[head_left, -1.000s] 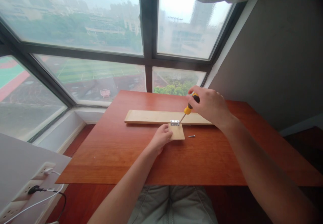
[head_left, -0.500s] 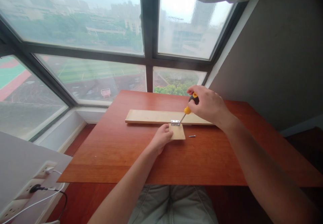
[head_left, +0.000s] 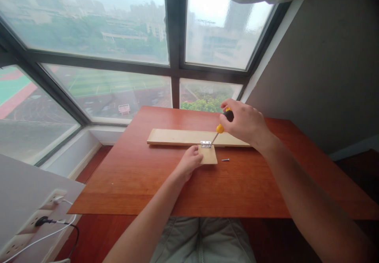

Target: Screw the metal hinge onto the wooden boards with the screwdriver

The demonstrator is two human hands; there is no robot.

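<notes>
My left hand (head_left: 191, 160) grips the left edge of a small square wooden board (head_left: 209, 155). A silver metal hinge (head_left: 205, 144) sits at the far edge of that board, where it meets a long pale wooden plank (head_left: 177, 136). My right hand (head_left: 244, 121) is closed around a yellow and black screwdriver (head_left: 220, 128). The screwdriver slants down to the left, its tip at the right end of the hinge; whether a screw head is under it is too small to tell. A loose screw (head_left: 225, 160) lies on the table to the right of the small board.
The reddish-brown wooden table (head_left: 124, 188) extends to a large window (head_left: 118, 93) at the back. A grey wall (head_left: 319, 65) rises on the right. At lower left, plugs and cables (head_left: 44, 221) hang from wall sockets (head_left: 29, 225).
My right hand has shifted and turned slightly around the screwdriver handle, whose tip stays at the hinge. My left hand, the boards and the loose screw look unmoved.
</notes>
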